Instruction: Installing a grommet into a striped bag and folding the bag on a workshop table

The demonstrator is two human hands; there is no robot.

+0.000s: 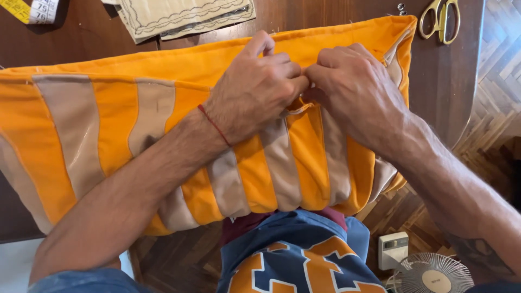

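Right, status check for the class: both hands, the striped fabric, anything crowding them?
Left hand and right hand pinching the orange and beige striped fabric together at one spot. Fabric spread across dark wooden table. Scissors at far corner, clear of hands.

A small white wall-control box with a grey screen (393, 249) sits low right, beside the fan (432, 273).

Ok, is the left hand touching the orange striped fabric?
Touching. The head view shows the left hand lying on the orange striped fabric, fingers pinching a fold beside the right hand.
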